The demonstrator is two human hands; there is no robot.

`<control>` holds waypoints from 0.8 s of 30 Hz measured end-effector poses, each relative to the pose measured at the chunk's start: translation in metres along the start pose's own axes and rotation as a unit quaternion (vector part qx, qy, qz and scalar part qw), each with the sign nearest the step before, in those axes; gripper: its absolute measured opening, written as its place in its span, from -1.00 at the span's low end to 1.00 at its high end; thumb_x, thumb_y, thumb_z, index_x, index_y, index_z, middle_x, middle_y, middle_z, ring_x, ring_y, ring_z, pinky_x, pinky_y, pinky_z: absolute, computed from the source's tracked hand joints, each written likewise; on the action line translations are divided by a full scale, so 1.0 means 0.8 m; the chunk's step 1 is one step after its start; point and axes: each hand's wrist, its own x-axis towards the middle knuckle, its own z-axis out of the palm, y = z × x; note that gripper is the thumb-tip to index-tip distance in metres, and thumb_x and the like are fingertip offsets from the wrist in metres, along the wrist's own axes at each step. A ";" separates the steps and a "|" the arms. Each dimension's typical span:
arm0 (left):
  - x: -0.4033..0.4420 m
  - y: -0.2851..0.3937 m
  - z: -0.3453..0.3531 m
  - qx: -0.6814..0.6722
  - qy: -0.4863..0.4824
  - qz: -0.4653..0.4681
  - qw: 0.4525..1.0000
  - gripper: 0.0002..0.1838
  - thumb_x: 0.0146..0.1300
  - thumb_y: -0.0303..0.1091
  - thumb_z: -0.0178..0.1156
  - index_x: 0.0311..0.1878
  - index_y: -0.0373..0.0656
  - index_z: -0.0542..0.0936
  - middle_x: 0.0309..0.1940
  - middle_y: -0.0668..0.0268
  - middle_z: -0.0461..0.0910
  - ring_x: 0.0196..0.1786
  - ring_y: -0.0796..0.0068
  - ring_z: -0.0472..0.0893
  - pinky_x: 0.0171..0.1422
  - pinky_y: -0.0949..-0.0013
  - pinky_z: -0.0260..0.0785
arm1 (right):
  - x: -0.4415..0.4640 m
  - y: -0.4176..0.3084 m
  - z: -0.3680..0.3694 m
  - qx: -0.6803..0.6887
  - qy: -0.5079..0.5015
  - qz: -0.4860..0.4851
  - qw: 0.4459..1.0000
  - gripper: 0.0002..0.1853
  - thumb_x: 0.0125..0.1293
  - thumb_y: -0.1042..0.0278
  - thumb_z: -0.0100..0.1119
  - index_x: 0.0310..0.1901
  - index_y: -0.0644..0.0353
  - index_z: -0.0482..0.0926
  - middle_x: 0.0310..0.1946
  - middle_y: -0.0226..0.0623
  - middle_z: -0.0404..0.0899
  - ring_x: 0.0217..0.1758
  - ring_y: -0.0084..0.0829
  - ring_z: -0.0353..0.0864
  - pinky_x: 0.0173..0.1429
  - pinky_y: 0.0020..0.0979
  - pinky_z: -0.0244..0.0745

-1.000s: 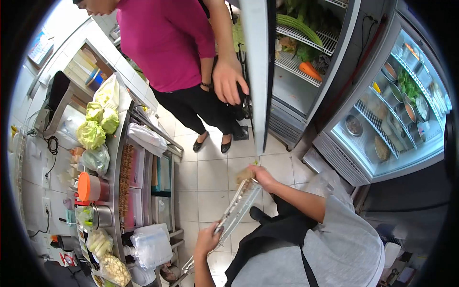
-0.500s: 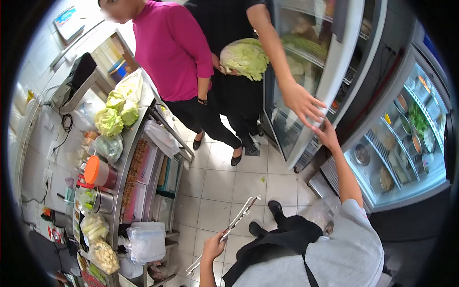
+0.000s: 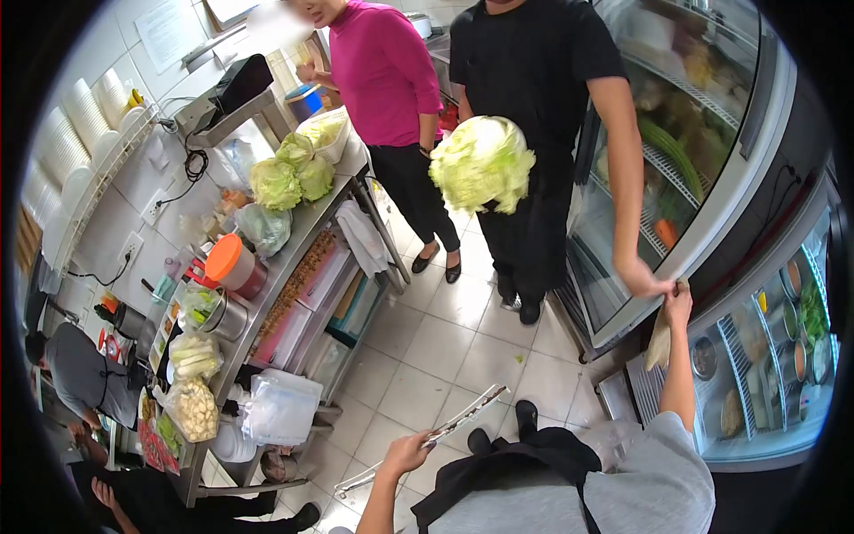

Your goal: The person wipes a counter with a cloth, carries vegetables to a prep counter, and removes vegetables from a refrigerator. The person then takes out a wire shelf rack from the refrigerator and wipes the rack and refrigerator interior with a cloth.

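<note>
My left hand [image 3: 406, 452] is closed around a long, thin, pale metal frame [image 3: 467, 416], which slants up to the right over the floor; its exact kind is unclear. My right hand [image 3: 679, 307] is closed on a limp beige piece [image 3: 658, 345], cloth-like in look, hanging below the fist. That fist is beside the lower corner of a glass fridge door [image 3: 747, 227]. A co-worker's hand [image 3: 645, 278] reaches the same door corner, right by my fingers. This co-worker, in black, carries a large lettuce-like head of leafy greens [image 3: 485, 165] at the waist.
Another person [image 3: 382, 76] in a magenta top stands at the back. A steel counter [image 3: 311, 227] on the left bears leafy heads [image 3: 276, 182], an orange-lidded tub [image 3: 229, 261] and bagged food [image 3: 191, 409]. A lit fridge [image 3: 756, 374] stands at right. More people work at lower left.
The view has swung left and up. My right hand, earlier touching the door edge near the co-worker's fingers, now grips the beige piece. My left hand keeps the metal frame.
</note>
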 end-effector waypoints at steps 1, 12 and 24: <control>0.002 0.002 0.001 0.000 0.003 -0.001 1.000 -0.66 0.11 -0.19 0.03 0.00 0.19 0.44 -0.36 0.17 0.57 -0.28 0.10 0.53 -0.19 0.19 0.36 | 0.000 0.002 0.000 0.002 0.000 -0.001 1.000 -0.69 0.08 0.21 0.09 -0.26 0.29 0.51 -0.44 -0.02 0.51 -0.29 -0.07 0.52 -0.19 -0.25 0.38; 0.029 0.041 0.034 -0.005 -0.029 0.104 0.994 -0.70 0.13 -0.21 0.03 -0.02 0.11 0.44 -0.43 0.10 0.54 -0.34 0.04 0.52 -0.29 0.14 0.35 | -0.050 0.078 0.021 0.061 -0.178 -0.019 0.982 -0.80 0.04 0.29 0.12 -0.46 0.29 0.53 -0.58 -0.07 0.50 -0.52 -0.22 0.50 -0.38 -0.31 0.37; 0.092 0.142 0.092 0.062 -0.112 0.180 0.975 -0.61 0.05 -0.29 0.06 0.01 0.20 0.41 -0.47 0.13 0.55 -0.38 0.05 0.53 -0.29 0.12 0.37 | 0.122 0.029 -0.078 0.502 0.059 0.065 0.861 -0.04 -0.12 0.16 0.38 0.24 0.34 0.01 0.11 -0.08 0.26 0.10 -0.35 0.34 0.15 -0.42 0.25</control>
